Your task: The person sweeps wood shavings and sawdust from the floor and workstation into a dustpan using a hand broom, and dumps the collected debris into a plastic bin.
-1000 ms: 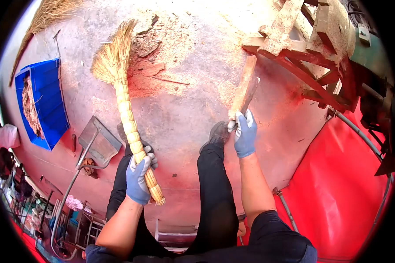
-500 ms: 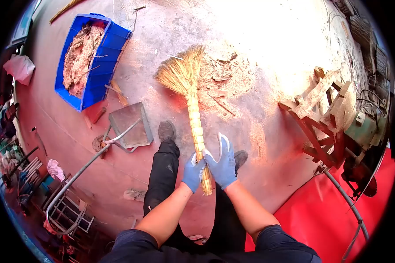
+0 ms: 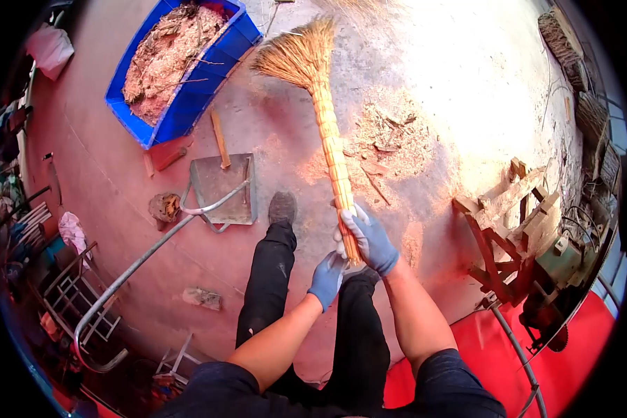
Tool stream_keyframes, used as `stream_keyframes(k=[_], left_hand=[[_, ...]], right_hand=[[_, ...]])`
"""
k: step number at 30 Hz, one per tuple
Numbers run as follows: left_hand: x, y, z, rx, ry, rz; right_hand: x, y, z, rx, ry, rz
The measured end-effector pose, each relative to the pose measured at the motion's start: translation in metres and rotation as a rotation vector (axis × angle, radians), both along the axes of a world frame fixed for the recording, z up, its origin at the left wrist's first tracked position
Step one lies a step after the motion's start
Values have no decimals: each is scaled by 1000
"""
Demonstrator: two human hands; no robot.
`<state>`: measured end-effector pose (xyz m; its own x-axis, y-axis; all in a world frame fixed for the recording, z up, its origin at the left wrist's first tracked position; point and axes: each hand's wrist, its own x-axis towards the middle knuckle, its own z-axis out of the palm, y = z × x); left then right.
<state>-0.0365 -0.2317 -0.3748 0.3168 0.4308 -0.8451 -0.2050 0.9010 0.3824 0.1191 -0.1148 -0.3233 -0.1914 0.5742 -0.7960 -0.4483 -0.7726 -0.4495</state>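
Note:
A straw broom (image 3: 331, 139) with a bound, ridged handle is held out in front of me, its fanned bristles pointing away and raised over the floor. My right hand (image 3: 370, 240), in a blue glove with pale fingers, wraps round the lower handle. Just below it, my left hand (image 3: 329, 277), gloved alike, has its fingers closed at the butt end of the handle; part of that grip is hidden. To the right of the broom lies a heap of sawdust and wood chips (image 3: 397, 136). A metal dustpan (image 3: 219, 191) with a long bent tube handle rests left of my foot.
A blue bin (image 3: 205, 94) of sawdust and bark stands at the upper left. Wood pieces (image 3: 202, 298) lie about the floor. On the right are a wooden frame (image 3: 498, 240) and machinery with a toothed wheel (image 3: 557, 339), beside a red sheet (image 3: 578, 348).
My right hand has gone from partly open to wrapped round the handle. The left hand has moved down to the butt end. The bristles are farther forward, and the view has shifted.

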Motion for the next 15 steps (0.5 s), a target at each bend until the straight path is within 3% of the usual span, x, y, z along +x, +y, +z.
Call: stream_keyframes(k=[3,4,5,6,8,10,12,14,15], left_hand=[[-3,4,-2,-105,70,-70],[-2,7,-4,-103,70,-68],[-1,8,-3,-159,2,75],[-1,7,4,-225,-64,218],[-1,20,9,-228,-109,156],[-3,21,6,-208,-2,26],[-6,25,13,-129,-95,-119],[2,34,34,-55,-147,-677],[2,19,24,-107,-136,-547]], right_hand=[[-49,99,-52,88,-14,174],[-70,118,-61,-7,23,183],[-80,118,-65,12,-62,195],[-86,111,-68,21,-148,208],[-69,67,-72,-199,-117,-26],[-49,-15,-104,-147,-317,33],[-14,-45,-38,-196,-146,-56],[21,-69,-15,-208,-211,-142],[38,-80,-2,-197,-254,-203]])
